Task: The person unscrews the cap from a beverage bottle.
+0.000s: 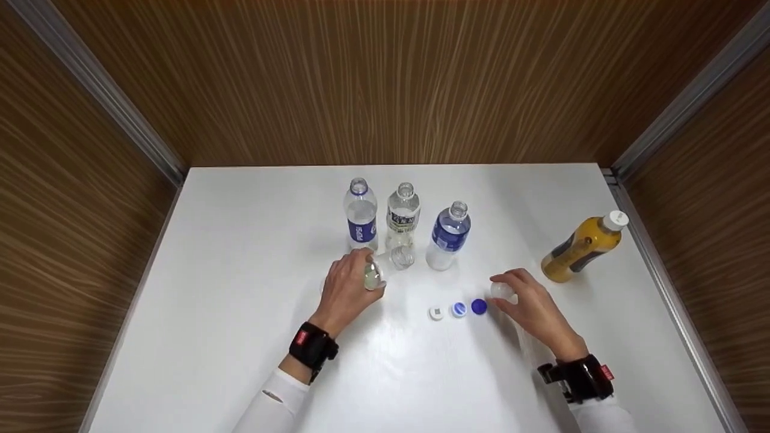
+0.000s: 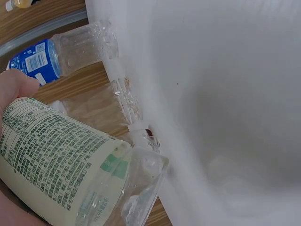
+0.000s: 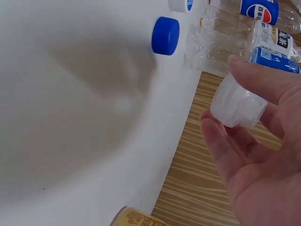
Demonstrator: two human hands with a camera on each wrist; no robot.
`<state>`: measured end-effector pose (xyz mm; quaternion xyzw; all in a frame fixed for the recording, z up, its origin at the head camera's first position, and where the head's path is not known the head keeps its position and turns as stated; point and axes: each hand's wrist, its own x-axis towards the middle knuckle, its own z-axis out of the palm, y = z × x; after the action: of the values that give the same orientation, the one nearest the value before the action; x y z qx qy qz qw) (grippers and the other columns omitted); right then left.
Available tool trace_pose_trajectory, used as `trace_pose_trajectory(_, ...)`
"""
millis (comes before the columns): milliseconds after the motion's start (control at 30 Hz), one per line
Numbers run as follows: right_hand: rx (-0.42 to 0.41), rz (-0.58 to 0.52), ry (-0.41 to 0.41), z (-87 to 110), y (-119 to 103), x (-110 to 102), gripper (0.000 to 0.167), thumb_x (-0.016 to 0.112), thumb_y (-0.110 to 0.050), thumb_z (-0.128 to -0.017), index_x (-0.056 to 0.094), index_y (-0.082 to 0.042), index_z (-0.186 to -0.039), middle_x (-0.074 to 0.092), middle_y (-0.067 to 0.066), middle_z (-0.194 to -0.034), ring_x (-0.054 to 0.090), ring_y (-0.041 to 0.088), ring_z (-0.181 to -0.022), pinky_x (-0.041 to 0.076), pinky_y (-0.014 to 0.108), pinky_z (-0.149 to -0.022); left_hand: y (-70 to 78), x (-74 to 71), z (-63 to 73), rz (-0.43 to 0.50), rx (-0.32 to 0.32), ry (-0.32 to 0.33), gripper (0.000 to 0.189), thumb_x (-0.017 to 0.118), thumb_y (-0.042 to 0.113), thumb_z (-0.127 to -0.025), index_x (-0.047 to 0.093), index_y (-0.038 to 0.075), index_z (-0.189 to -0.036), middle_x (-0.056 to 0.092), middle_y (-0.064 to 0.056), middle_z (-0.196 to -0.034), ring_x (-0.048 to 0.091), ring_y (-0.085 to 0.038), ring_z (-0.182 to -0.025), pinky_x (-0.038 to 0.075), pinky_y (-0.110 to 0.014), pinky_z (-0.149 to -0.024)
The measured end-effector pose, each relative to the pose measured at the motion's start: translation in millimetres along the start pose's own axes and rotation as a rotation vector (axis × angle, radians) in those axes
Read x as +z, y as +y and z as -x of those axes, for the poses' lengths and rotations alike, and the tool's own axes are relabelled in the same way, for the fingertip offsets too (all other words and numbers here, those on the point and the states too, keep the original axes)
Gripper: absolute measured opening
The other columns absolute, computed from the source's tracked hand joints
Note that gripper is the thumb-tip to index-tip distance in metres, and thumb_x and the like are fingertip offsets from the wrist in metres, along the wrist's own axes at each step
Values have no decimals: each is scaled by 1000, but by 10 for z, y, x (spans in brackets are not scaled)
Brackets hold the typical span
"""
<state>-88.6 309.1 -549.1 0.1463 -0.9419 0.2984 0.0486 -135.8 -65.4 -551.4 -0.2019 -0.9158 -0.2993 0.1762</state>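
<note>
My left hand (image 1: 348, 290) grips a clear bottle with a pale label and green print (image 2: 61, 155); the head view shows only part of this bottle. Between thumb and fingers, my right hand (image 1: 534, 308) pinches a translucent cap (image 3: 237, 101), held above the table. Just left of that hand lie a dark blue cap (image 1: 479, 307), a blue-and-white cap (image 1: 459, 310) and a white cap (image 1: 437, 313) in a row. Beyond the left hand stand an uncapped Pepsi bottle (image 1: 362, 231), an uncapped clear bottle (image 1: 403, 220) and an uncapped blue-labelled bottle (image 1: 450, 236).
A capped yellow bottle (image 1: 571, 252) stands upright on the right, beyond the right hand. The white table (image 1: 240, 252) is bounded by wood-grain panels (image 1: 385, 84) at the back and both sides.
</note>
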Motion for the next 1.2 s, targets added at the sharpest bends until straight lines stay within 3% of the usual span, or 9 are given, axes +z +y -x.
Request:
trace_pose_trajectory(367, -5, 39, -71, 63, 75, 98, 45, 80, 6, -83, 66, 1, -125, 62, 14, -119, 66, 34, -106, 57, 49, -89, -29, -49, -31, 94, -96, 30, 66, 91, 15, -72, 55, 0, -126, 69, -17, -113, 68, -32, -100, 55, -48, -89)
trace_pose_trajectory(733, 68, 87, -146, 56, 105, 156, 38, 81, 3, -78, 69, 4, -114, 63, 17, -108, 66, 34, -95, 56, 52, -86, -22, -55, -28, 133, -112, 61, 69, 92, 15, -71, 55, 1, -127, 69, -19, -113, 68, -34, -100, 57, -50, -86)
trace_pose_trajectory(1200, 117, 80, -196, 17, 110, 149, 36, 80, 0, -81, 70, 4, -115, 63, 17, -110, 65, 35, -98, 55, 53, -89, -60, -51, 22, 138, -111, 73, 69, 93, 16, -70, 56, 1, -126, 69, -18, -111, 68, -34, -97, 57, -49, -83)
